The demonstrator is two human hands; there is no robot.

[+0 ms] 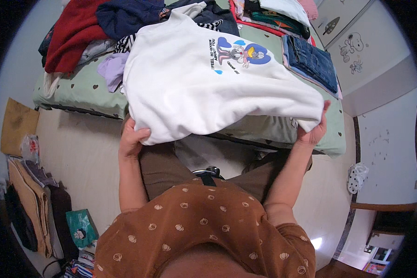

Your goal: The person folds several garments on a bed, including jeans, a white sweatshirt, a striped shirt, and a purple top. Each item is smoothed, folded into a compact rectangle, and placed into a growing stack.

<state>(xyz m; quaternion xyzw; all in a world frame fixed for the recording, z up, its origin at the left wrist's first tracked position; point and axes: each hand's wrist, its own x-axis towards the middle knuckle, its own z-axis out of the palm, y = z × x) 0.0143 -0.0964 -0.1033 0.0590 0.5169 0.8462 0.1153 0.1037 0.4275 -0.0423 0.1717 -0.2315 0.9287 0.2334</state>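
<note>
A white sweatshirt (185, 88) with a cartoon print on its chest is spread over the near side of the bed, its near edge lifted off. My left hand (133, 138) grips that edge at the left, thumb on top and fingers hidden beneath the cloth. At the right, my right hand (315, 129) is closed around a sleeve or corner of the sweatshirt, with the fabric sagging in folds between the two hands. A lilac garment (112, 70) lies beside the sweatshirt's left edge.
The bed (81, 98) has a green sheet. A heap of clothes with a red sweater (74, 39) lies at the far left. Folded jeans (312, 62) top a stack at right; another folded pile (278, 21) sits behind. Folded textiles (34, 204) and a green bag (81, 227) stand at left.
</note>
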